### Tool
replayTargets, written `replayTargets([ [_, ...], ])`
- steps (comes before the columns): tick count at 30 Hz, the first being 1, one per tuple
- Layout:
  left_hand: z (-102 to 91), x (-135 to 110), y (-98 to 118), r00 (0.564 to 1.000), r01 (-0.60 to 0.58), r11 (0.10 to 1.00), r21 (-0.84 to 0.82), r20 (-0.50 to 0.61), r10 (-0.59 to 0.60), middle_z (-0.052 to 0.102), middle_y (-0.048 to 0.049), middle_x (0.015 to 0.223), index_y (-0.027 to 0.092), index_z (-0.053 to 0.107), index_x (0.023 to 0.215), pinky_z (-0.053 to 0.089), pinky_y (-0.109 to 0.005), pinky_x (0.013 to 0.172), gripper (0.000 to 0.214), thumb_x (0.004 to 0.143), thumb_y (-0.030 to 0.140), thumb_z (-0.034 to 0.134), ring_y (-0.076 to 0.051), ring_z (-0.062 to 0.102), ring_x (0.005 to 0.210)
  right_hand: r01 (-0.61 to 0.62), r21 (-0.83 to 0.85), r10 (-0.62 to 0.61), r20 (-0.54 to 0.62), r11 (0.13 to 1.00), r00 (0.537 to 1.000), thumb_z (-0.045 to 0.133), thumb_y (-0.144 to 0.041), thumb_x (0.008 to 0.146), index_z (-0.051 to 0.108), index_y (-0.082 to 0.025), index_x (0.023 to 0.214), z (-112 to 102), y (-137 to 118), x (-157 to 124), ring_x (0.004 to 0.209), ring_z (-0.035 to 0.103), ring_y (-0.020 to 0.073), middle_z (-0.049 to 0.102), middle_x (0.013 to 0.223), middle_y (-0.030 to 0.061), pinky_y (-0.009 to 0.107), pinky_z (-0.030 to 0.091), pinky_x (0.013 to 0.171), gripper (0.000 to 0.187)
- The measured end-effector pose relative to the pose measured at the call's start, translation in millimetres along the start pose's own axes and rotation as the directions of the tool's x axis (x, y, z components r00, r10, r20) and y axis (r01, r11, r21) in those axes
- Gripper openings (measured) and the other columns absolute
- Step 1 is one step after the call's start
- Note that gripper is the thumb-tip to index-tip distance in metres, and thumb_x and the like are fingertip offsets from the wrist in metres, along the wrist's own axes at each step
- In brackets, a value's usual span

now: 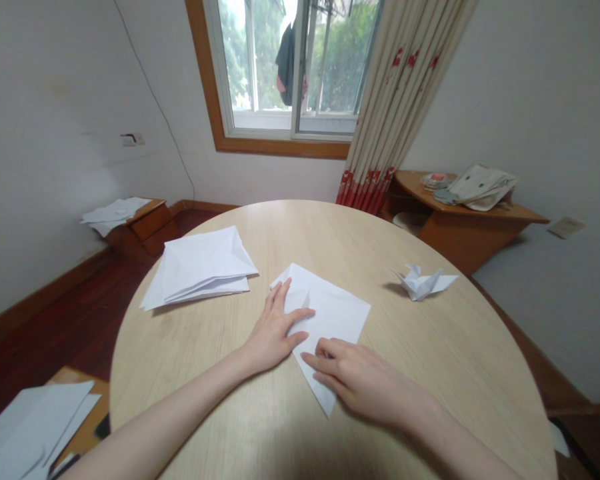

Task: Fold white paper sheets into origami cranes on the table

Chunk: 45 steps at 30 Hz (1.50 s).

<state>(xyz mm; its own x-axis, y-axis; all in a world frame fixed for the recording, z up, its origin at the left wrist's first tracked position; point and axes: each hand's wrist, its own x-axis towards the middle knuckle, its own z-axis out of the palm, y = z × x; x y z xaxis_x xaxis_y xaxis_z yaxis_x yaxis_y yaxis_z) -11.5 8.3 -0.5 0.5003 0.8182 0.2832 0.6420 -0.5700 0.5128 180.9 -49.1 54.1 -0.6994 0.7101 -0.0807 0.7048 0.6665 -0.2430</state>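
A white sheet of paper (340, 303) with folded edges lies turned cornerwise on the round table, one point toward me. My left hand (275, 327) rests spread on its left side, fingers stretched out over a small raised flap (299, 300). At the lower left edge of the sheet is my right hand (350, 373). Its fingers are bent, with the thumb and forefinger close together at the paper's edge; part of the contact is hidden under the hand. To the right stands a folded white paper bird (420, 283), touched by neither hand.
A stack of folded white sheets (205, 263) lies at the left of the wooden table (460, 360). More papers (35, 427) sit on a low surface at the lower left. A corner shelf (475, 233) with a cloth bag (485, 187) stands behind, right of the curtain (400, 87).
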Motion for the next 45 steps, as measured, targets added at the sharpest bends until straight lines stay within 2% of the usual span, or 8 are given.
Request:
replayTargets([
  [7,-2.1,2.0,-0.6,1.000,0.026,1.000,-0.004,0.018,-0.026,-0.006,0.0025,0.156,0.033,0.062,0.118,0.016,-0.056,0.112,0.037,0.082,0.029,0.066,-0.039,0.001,0.140,0.016,0.042,-0.019,0.064,0.999,0.998,0.043,-0.018,0.094,0.060,-0.020,0.118,-1.4,-3.5,-6.0,0.083,0.054,0.0178,0.057,0.098,0.0074,0.028,0.038,0.068,0.029],
  [11,-3.6,3.0,0.4,0.999,0.036,0.999,-0.002,0.032,-0.035,-0.004,0.0017,0.156,0.033,0.063,0.117,0.014,-0.057,0.112,0.037,0.081,0.029,0.067,-0.039,0.001,0.140,-0.007,-0.014,0.009,0.136,1.000,0.991,0.044,-0.017,0.092,0.057,-0.020,0.123,-1.3,-8.0,-10.6,0.085,0.053,0.0206,0.056,0.103,0.0101,0.030,0.040,0.069,0.034],
  [17,-5.9,5.2,-0.2,0.999,0.019,0.999,0.031,0.045,-0.021,0.000,-0.0002,0.156,0.032,0.064,0.115,0.012,-0.059,0.111,0.037,0.079,0.032,0.069,-0.039,0.001,0.140,-0.003,-0.094,0.016,0.147,0.996,0.989,0.044,-0.005,0.082,0.053,-0.016,0.126,2.7,-17.3,-11.8,0.089,0.051,0.0243,0.056,0.109,0.0136,0.035,0.044,0.072,0.046],
  [21,-8.3,7.5,-1.4,0.998,0.020,0.999,0.045,0.057,-0.022,0.004,0.0002,0.155,0.034,0.065,0.113,0.009,-0.061,0.110,0.037,0.077,0.034,0.072,-0.040,0.002,0.140,-0.019,-0.107,0.027,0.073,0.994,0.997,0.044,0.001,0.075,0.050,-0.010,0.129,11.2,-25.0,-19.9,0.093,0.051,0.0270,0.058,0.112,0.0156,0.041,0.047,0.077,0.056],
  [24,-10.1,9.0,-1.5,0.997,0.027,0.999,0.039,0.074,-0.030,0.006,-0.0002,0.155,0.034,0.066,0.112,0.007,-0.063,0.109,0.037,0.076,0.036,0.072,-0.041,0.001,0.140,-0.022,-0.061,0.021,-0.022,0.998,1.000,0.045,-0.001,0.079,0.048,-0.014,0.131,21.9,-29.9,-31.6,0.100,0.051,0.0283,0.057,0.119,0.0148,0.043,0.048,0.082,0.054],
  [33,-13.4,12.8,-4.7,0.995,0.013,0.999,0.051,0.094,-0.018,0.011,-0.0020,0.155,0.035,0.067,0.110,0.002,-0.065,0.108,0.038,0.074,0.042,0.074,-0.041,0.005,0.140,-0.089,0.028,0.092,-0.132,0.996,0.987,0.054,-0.015,0.087,0.049,-0.014,0.132,44.7,-40.8,-53.9,0.121,0.048,0.0312,0.052,0.135,0.0150,0.047,0.048,0.096,0.046],
  [38,-12.9,14.6,-8.3,0.995,0.010,0.998,0.056,0.099,-0.016,0.014,-0.0026,0.154,0.036,0.068,0.110,0.003,-0.065,0.107,0.039,0.072,0.044,0.075,-0.041,0.006,0.139,-0.106,0.085,0.121,-0.200,0.991,0.972,0.044,-0.018,0.093,0.054,-0.012,0.125,47.6,-43.8,-49.0,0.120,0.051,0.0280,0.054,0.131,0.0179,0.043,0.049,0.096,0.035],
  [45,-11.6,14.1,-9.2,0.995,0.019,0.999,0.032,0.095,-0.022,0.015,-0.0011,0.154,0.037,0.068,0.109,0.003,-0.064,0.108,0.039,0.071,0.046,0.075,-0.041,0.007,0.139,-0.056,0.052,0.066,-0.225,0.997,0.972,0.044,-0.017,0.093,0.056,-0.013,0.120,36.8,-43.2,-36.9,0.109,0.054,0.0273,0.060,0.116,0.0152,0.042,0.052,0.087,0.030],
])
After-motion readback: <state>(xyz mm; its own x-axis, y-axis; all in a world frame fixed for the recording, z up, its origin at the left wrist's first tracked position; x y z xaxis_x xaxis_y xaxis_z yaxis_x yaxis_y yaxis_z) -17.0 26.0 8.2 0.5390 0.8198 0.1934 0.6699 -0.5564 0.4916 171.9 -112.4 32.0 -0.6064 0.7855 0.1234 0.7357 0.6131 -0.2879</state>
